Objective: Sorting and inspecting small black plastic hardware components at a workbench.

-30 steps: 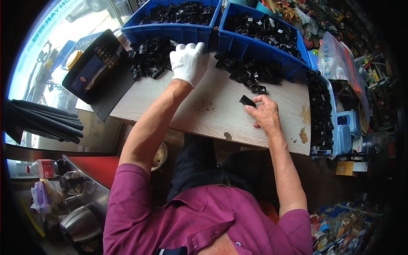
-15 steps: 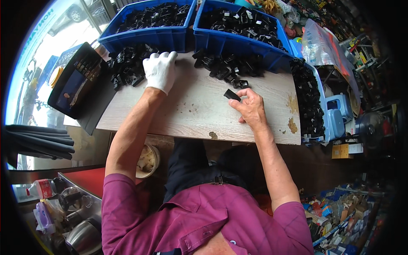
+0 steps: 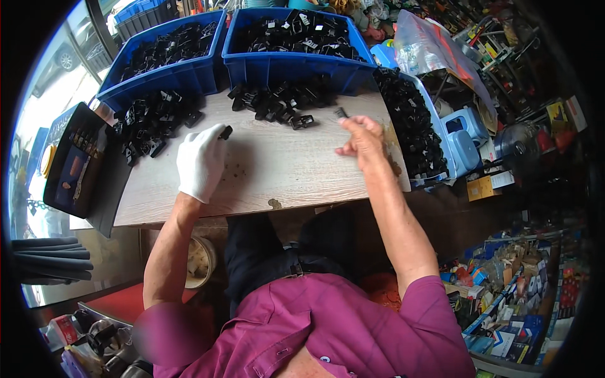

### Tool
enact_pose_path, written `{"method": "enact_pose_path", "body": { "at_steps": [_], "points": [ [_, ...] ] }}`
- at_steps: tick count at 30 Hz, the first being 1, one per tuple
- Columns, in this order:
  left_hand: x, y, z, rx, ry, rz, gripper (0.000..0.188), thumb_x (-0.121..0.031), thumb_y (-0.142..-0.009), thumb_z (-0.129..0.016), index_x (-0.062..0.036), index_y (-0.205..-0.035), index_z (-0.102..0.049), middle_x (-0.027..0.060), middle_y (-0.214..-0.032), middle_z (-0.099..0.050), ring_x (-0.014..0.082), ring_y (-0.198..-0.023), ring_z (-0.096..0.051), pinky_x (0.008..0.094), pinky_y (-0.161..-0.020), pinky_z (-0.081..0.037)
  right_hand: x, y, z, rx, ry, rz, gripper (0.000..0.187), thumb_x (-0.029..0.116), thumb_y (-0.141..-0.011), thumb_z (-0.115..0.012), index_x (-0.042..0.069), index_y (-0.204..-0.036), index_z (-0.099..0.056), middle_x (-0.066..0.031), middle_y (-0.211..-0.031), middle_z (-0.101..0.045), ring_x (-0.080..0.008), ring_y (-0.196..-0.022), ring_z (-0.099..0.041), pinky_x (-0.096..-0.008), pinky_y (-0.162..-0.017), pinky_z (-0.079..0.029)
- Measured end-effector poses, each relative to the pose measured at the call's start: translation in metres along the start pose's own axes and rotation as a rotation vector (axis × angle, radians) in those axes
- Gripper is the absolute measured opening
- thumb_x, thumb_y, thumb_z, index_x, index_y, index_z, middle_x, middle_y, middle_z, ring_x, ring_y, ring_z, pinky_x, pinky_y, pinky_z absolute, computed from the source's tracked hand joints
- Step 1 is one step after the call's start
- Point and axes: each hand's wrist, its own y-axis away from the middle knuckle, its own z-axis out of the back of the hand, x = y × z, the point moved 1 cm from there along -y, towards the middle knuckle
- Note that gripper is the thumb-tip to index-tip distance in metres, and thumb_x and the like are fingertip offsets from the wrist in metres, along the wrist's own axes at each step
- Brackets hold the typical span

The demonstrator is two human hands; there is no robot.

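Note:
My left hand, in a white glove, is closed over the table with a small black plastic part at its fingertips. Bare and slightly blurred, my right hand pinches another small black part between thumb and forefinger, above the table's right side. A heap of black plastic parts lies beyond my left hand. A second heap of black parts sits at the middle back, its nearest piece lying at the front edge of that heap.
Two blue bins full of black parts stand behind the wooden table. A light-blue tray of black parts adjoins the right edge. On the left a screen device leans in a dark case. A bucket stands below.
My left hand has drawn back toward me from beside the left heap, and a black part now shows at its fingertips. My right hand has shifted rightward over the table. The view has turned.

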Motion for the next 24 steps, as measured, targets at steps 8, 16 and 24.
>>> {"method": "enact_pose_path", "body": {
  "at_steps": [8,16,24],
  "points": [
    [-0.015,0.012,-0.007,0.179,-0.075,-0.090,0.020,-0.008,-0.087,-0.065,-0.0114,-0.107,-0.069,0.0066,-0.090,-0.072,0.0313,-0.086,-0.064,0.0433,-0.073,-0.051,0.015,-0.031,0.037,-0.226,-0.012,0.078,0.047,0.018,-0.084,-0.084,0.006,-0.124,-0.064,0.0002,-0.059,-0.049,-0.0151,-0.053,-0.057,-0.0422,-0.056,-0.064],
    [-0.025,0.008,-0.009,0.166,-0.062,-0.104,0.014,-0.010,-0.090,-0.065,-0.0127,-0.103,-0.067,0.0052,-0.089,-0.071,0.0306,-0.086,-0.065,0.0435,-0.072,-0.051,0.006,-0.015,-0.036,0.228,0.371,0.110,0.059,0.011,-0.075,-0.085,0.001,-0.129,-0.064,-0.0091,-0.080,-0.065,-0.0130,-0.046,-0.054,-0.0316,-0.045,-0.056],
    [-0.025,0.008,-0.009,0.191,-0.018,-0.067,0.017,-0.009,-0.089,-0.066,-0.0110,-0.105,-0.069,0.0071,-0.093,-0.073,0.0318,-0.089,-0.066,0.0438,-0.077,-0.052,0.007,-0.015,-0.057,0.242,0.734,0.180,0.043,0.020,-0.076,-0.083,0.010,-0.116,-0.072,-0.0051,-0.084,-0.069,-0.0141,-0.061,-0.063,-0.0305,-0.044,-0.056]
  ]
}}
